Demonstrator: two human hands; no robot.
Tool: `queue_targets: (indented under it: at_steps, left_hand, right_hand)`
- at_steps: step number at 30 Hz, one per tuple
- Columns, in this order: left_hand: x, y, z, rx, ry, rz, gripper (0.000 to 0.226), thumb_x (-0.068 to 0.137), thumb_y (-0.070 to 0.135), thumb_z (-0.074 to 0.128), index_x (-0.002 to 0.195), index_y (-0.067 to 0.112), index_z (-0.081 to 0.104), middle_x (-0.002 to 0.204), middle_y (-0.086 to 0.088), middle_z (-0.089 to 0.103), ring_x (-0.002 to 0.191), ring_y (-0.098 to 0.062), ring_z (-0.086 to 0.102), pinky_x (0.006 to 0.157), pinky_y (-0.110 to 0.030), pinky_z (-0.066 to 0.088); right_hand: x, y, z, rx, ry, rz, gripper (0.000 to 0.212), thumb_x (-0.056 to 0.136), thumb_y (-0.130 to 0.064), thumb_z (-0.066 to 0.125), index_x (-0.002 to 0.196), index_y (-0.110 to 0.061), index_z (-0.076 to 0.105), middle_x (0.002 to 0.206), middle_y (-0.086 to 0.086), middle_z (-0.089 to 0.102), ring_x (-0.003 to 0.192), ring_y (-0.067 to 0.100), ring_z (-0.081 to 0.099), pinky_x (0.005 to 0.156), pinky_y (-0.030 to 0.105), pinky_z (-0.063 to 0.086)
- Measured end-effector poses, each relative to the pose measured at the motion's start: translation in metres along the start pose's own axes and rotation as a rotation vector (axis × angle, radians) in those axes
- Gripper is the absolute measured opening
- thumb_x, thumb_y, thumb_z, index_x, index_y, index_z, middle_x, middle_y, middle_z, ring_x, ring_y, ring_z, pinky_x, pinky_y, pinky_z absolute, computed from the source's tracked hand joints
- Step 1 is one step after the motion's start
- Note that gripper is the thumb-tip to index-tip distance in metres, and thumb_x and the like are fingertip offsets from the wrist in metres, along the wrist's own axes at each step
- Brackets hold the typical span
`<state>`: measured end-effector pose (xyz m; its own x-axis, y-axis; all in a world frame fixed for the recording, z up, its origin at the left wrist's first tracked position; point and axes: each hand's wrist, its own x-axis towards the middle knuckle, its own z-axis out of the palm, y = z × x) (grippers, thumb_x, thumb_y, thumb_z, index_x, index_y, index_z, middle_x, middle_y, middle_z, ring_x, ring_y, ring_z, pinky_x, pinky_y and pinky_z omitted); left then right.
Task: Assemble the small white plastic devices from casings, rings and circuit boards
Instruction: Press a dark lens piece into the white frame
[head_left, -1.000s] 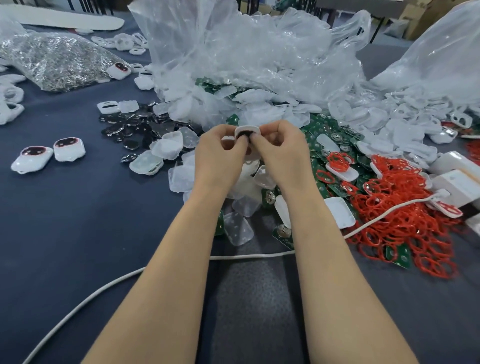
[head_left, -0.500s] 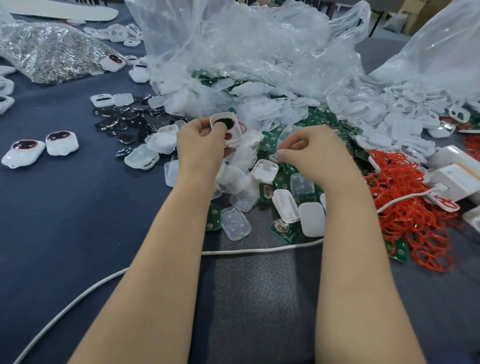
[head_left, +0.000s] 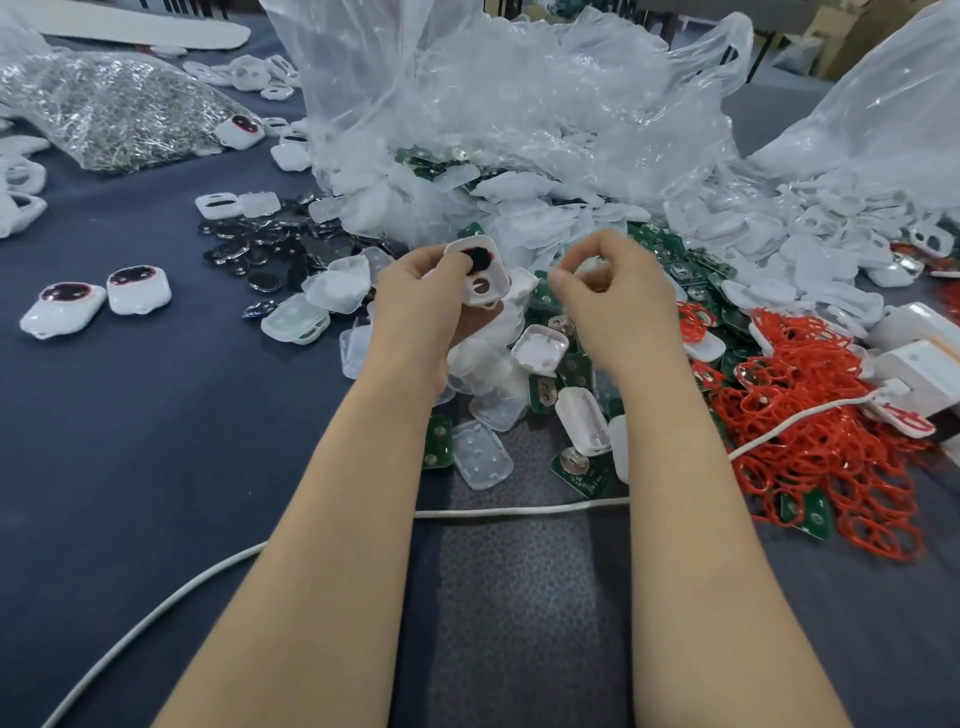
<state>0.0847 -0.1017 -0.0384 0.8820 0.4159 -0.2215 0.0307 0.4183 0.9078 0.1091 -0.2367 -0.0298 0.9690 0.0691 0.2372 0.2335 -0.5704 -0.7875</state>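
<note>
White casing (head_left: 480, 273) up in my left grip (head_left: 421, 301), right grip (head_left: 621, 296) curled just beside it
Left fingers and thumb pinch the casing, dark insert showing, above the heap of green circuit boards (head_left: 589, 475) on the table (head_left: 156, 441); right fingertips are drawn together, whether on a part I cannot tell
</note>
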Motion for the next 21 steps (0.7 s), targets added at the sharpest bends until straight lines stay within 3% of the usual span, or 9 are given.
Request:
queue_targets:
  at_steps: [3,7,14,17,21]
  left_hand:
    - [0.000,0.001,0.001,-0.023,-0.007,-0.011,0.014,0.095,0.009,0.053,0.084,0.012,0.061,0.094,-0.014,0.065,0.083,-0.025,0.066,0.062,-0.028,0.060]
    - [-0.001,0.001,0.000,-0.027,-0.012,-0.012,0.014,0.095,0.009,0.053,0.084,0.009,0.062,0.091,-0.014,0.065,0.083,-0.025,0.066,0.060,-0.025,0.059]
    - [0.000,0.000,0.000,0.008,-0.030,-0.008,0.012,0.094,0.008,0.055,0.086,0.008,0.063,0.098,-0.017,0.068,0.085,-0.024,0.068,0.067,-0.027,0.059]
    - [0.000,0.000,0.000,-0.010,-0.032,-0.026,0.011,0.094,0.008,0.054,0.088,0.007,0.063,0.103,-0.020,0.069,0.085,-0.024,0.068,0.069,-0.028,0.060]
    - [0.001,0.000,-0.001,-0.016,-0.041,-0.028,0.012,0.095,0.008,0.053,0.089,0.005,0.064,0.103,-0.020,0.069,0.082,-0.023,0.068,0.069,-0.028,0.059]
  right_hand:
    - [-0.002,-0.007,-0.001,0.340,-0.033,0.063,0.013,0.089,-0.013,0.063,0.081,-0.021,0.057,0.061,-0.001,0.061,0.050,0.008,0.056,0.054,0.021,0.048]
    - [-0.002,-0.012,0.002,0.600,-0.091,0.120,0.007,0.089,-0.007,0.063,0.083,-0.010,0.060,0.066,0.001,0.067,0.056,0.009,0.064,0.060,0.020,0.053]
    - [0.002,-0.007,0.010,0.480,-0.001,0.083,0.010,0.088,-0.005,0.063,0.094,-0.012,0.058,0.075,0.003,0.066,0.054,0.003,0.063,0.061,0.020,0.053]
    - [0.002,-0.007,0.011,0.449,-0.006,0.057,0.012,0.088,-0.002,0.063,0.086,-0.014,0.065,0.069,0.000,0.065,0.060,0.006,0.064,0.068,0.025,0.057]
    - [0.001,-0.009,0.013,0.600,-0.043,0.085,0.019,0.090,0.003,0.058,0.082,-0.014,0.061,0.063,-0.001,0.064,0.064,0.010,0.067,0.072,0.028,0.058]
